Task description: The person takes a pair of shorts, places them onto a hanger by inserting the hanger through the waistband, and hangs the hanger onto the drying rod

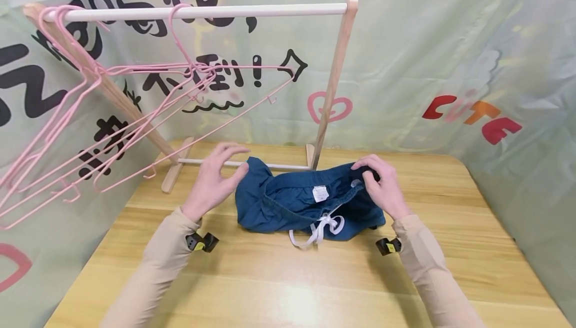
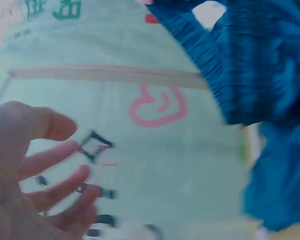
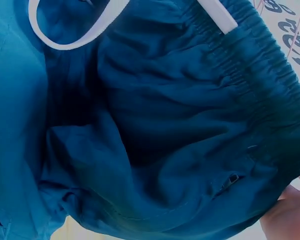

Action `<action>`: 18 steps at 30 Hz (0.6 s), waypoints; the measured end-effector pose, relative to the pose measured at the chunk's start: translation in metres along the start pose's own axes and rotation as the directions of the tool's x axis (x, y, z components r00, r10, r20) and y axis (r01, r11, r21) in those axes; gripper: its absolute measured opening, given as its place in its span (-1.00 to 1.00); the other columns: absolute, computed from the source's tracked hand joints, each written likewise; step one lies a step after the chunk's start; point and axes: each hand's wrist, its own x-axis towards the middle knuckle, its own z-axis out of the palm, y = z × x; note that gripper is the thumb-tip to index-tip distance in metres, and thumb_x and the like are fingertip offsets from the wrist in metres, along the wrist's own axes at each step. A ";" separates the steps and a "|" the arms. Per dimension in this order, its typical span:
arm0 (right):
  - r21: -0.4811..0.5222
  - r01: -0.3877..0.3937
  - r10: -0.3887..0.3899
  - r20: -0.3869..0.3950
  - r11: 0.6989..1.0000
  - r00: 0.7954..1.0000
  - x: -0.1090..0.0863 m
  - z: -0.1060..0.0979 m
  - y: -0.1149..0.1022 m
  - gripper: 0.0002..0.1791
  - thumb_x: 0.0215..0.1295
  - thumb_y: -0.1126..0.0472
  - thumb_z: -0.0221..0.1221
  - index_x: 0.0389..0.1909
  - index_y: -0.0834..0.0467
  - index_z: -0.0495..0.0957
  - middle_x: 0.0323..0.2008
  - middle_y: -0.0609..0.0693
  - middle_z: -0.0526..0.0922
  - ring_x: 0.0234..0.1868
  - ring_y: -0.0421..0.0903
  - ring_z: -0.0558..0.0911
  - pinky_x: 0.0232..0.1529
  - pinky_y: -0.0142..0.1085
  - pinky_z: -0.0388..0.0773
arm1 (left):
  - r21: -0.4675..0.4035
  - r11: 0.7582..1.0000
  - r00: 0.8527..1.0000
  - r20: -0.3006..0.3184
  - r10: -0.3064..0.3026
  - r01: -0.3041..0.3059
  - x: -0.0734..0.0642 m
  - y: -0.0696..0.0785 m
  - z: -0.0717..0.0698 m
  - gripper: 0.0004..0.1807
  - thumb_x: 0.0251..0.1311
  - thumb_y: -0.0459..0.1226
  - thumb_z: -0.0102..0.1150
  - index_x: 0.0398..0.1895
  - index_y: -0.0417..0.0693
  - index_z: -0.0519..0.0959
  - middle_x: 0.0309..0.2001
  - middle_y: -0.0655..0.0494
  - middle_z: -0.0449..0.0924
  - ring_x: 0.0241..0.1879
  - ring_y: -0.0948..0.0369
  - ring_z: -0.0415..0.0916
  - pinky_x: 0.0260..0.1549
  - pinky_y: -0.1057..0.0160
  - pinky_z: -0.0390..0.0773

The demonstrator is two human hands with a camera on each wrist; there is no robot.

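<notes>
Dark blue drawstring shorts [image 1: 276,215] lie partly raised on the table, their elastic waistband gaping towards me. A white drawstring [image 1: 320,230] is tied in a bow at the front, and a white label [image 1: 320,193] shows inside. My right hand [image 1: 384,185] pinches the waistband at its right end; in the right wrist view, that hand [image 3: 287,215] is at the lower right, mostly cut off. Just left of the shorts, my left hand [image 1: 212,180] is raised with thumb and fingers spread apart. The left wrist view shows nothing inside that hand [image 2: 20,170].
A wooden rack with a white rail [image 1: 270,11] stands at the back left. Several pink hangers [image 1: 191,68] hang from it, reaching out to the left. A printed cloth [image 1: 405,58] hangs behind the wooden table [image 1: 252,288].
</notes>
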 end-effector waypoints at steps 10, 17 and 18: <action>0.018 -0.037 0.037 -0.007 0.999 0.999 0.000 -0.004 -0.005 -0.55 0.24 0.61 -0.08 -0.21 0.14 0.71 -0.16 0.06 0.71 -0.17 -0.26 0.53 -0.13 -0.51 0.32 | 0.210 0.962 0.908 -0.344 0.241 -0.175 0.011 0.024 -0.056 -0.56 0.14 -0.42 0.23 0.13 -0.23 0.57 0.24 -0.26 0.43 0.32 -0.17 0.25 0.40 -0.04 0.14; 0.005 -0.056 0.056 0.006 0.998 0.998 0.000 -0.005 -0.006 -0.55 0.25 0.59 -0.06 -0.19 0.11 0.72 -0.15 0.03 0.71 -0.16 -0.27 0.53 -0.12 -0.51 0.32 | 0.293 0.950 0.901 -0.375 0.218 -0.108 0.011 0.022 -0.086 -0.48 0.13 -0.40 0.28 0.22 -0.24 0.50 0.29 -0.27 0.37 0.36 -0.18 0.20 0.43 -0.06 0.10; 0.004 -0.056 0.056 0.008 0.998 0.998 0.000 -0.005 -0.006 -0.55 0.26 0.59 -0.05 -0.19 0.11 0.72 -0.15 0.03 0.71 -0.16 -0.27 0.53 -0.13 -0.51 0.32 | 0.302 0.948 0.902 -0.376 0.213 -0.098 0.011 0.022 -0.090 -0.47 0.13 -0.40 0.29 0.23 -0.24 0.49 0.29 -0.28 0.37 0.36 -0.19 0.20 0.44 -0.06 0.10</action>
